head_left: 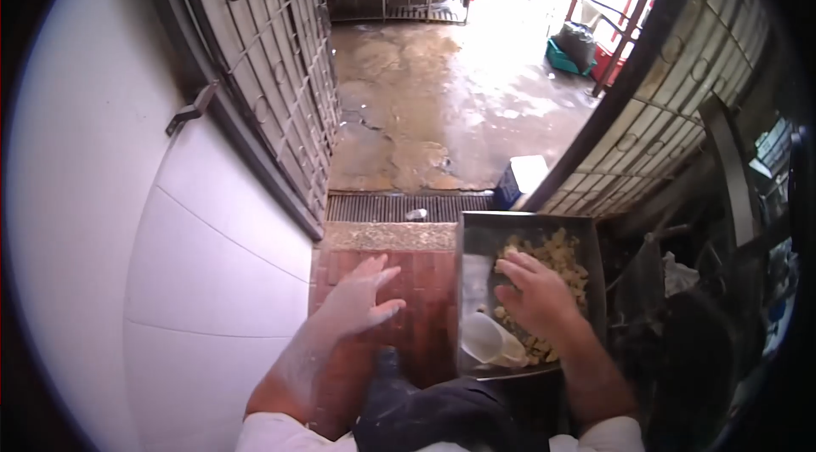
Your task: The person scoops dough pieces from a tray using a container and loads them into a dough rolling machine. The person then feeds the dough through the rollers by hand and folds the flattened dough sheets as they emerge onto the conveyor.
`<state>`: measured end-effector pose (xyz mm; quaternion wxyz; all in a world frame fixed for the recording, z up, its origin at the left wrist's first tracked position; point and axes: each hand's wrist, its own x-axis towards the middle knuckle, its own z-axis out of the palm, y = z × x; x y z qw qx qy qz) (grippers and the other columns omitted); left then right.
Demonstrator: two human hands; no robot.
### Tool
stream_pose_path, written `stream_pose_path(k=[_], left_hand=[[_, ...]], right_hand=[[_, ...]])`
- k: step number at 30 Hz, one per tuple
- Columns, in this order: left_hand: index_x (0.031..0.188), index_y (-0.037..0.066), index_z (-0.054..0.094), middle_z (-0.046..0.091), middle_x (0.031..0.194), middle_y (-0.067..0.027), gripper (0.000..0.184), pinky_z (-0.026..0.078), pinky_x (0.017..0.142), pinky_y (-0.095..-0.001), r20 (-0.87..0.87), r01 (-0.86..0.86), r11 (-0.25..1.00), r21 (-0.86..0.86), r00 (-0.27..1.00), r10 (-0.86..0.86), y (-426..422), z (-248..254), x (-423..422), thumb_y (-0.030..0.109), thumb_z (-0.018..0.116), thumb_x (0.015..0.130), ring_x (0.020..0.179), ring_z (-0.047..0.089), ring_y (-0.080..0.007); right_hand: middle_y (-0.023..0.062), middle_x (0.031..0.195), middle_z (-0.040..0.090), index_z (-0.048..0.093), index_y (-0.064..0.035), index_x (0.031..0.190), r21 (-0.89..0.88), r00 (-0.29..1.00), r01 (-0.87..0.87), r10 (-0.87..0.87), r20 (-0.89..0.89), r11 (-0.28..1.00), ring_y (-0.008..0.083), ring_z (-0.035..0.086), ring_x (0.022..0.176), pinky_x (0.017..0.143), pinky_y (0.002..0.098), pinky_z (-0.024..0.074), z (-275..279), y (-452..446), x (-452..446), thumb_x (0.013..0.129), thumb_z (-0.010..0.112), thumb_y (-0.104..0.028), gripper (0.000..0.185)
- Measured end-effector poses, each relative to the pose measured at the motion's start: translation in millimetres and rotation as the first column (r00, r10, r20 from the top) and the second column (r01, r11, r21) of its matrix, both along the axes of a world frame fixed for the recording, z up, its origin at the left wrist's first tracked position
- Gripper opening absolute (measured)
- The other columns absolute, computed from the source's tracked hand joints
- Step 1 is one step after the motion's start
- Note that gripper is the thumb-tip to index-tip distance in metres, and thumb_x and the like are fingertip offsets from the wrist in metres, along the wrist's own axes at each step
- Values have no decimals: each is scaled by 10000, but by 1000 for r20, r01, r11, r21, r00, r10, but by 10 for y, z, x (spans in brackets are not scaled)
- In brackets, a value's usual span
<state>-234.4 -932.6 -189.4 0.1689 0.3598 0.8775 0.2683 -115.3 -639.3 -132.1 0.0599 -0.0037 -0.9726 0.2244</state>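
Pieces, pale yellow and lumpy (557,252), lie loose in the metal tray (597,299) at 4 o'clock from the middle of the view, gathered mostly between the tray's 12 and 6 o'clock along its right half. A translucent white container (487,338) lies tipped inside at the tray's 7 o'clock; whether anything is in it cannot be told. The person's right hand (537,292) is above the pieces, thumb well apart from the other fingers, seemingly holding nothing; whether it touches any piece is unclear. The left hand (361,297), at 7 o'clock from the middle, is outside the tray above the red floor (429,290), its fingers spread wide with nothing between them. As for progress, the lumps are already separate and in the tray, so the handling appears to be under way; they remain scattered rather than collected in one place, and how many are left to deal with cannot be judged. A drain grate (365,207) crosses the doorway near 12 o'clock.
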Motion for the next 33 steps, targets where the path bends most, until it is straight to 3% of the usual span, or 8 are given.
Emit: stream_pose_path(k=[8, 15, 21, 24, 26, 27, 30, 33], left_hand=[[1367, 65, 496, 348, 1496, -213, 640, 283, 1135, -435, 33, -127, 986, -106, 991, 131, -904, -106, 20, 417, 648, 855, 1404, 301, -361], [1375, 64, 478, 402, 1462, -205, 633, 321, 1110, -437, 15, -95, 985, -147, 995, 98, -1118, -79, -84, 413, 625, 868, 1364, 361, -367], [1042, 42, 653, 571, 1296, -155, 296, 439, 1009, -392, 61, -201, 978, 55, 978, 197, -806, 41, -290, 244, 712, 834, 1217, 529, -313], [862, 34, 634, 634, 1080, -118, 159, 508, 863, -334, 336, -374, 851, 368, 907, 253, -507, 54, -428, 110, 756, 794, 1002, 617, -221], [813, 38, 609, 608, 931, -86, 155, 509, 749, -285, 731, -553, 641, 532, 682, -18, -306, 250, -566, 23, 760, 780, 844, 606, -158], [789, 42, 598, 591, 869, -79, 170, 499, 705, -294, 751, -565, 570, 596, 644, -146, -146, 556, -606, 31, 768, 783, 776, 596, -167], [789, 47, 610, 589, 892, -89, 226, 450, 740, -263, 606, -409, 463, 786, 658, -447, 179, 1109, -713, 29, 827, 727, 817, 572, -148], [688, 47, 598, 592, 744, -97, 270, 513, 550, -289, 342, -237, 249, 939, 729, -593, 550, 1528, -888, 73, 867, 675, 645, 567, -201]], right_hand=[[168, 1354, 529, 578, -38, 1249, 15, 980, -175, 173, 96, 984, 335, 486, 1264, 1032, 404, 411, -483, -1087, -815, 868, 617, -292, 459], [170, 1352, 532, 580, -36, 1258, -39, 987, -89, 93, 134, 995, 323, 489, 1265, 1038, 396, 409, -568, -1053, -972, 858, 634, -306, 485], [193, 1377, 504, 551, -25, 1290, -67, 958, -51, 67, 278, 996, 322, 451, 1303, 1064, 389, 383, -778, -700, -1161, 866, 624, -364, 548], [208, 1361, 514, 568, -28, 1273, -159, 964, 15, 29, 265, 987, 335, 481, 1272, 1047, 394, 400, -789, -435, -1341, 856, 644, -356, 536], [204, 1357, 519, 578, -33, 1263, -174, 979, -12, 48, 200, 985, 348, 504, 1243, 1029, 400, 416, -889, -226, -1482, 851, 655, -363, 534], [197, 1359, 519, 580, -41, 1262, -172, 976, 4, 34, 215, 985, 347, 507, 1239, 1027, 404, 416, -905, -133, -1557, 847, 663, -372, 537], [179, 1368, 518, 577, -44, 1267, -256, 958, 91, -14, 287, 962, 344, 505, 1242, 1026, 402, 417, -902, 63, -1722, 846, 666, -358, 533], [199, 1360, 519, 583, -38, 1254, -207, 963, 71, -13, 271, 976, 356, 530, 1214, 999, 393, 445, -895, 201, -1869, 841, 679, -319, 508]])
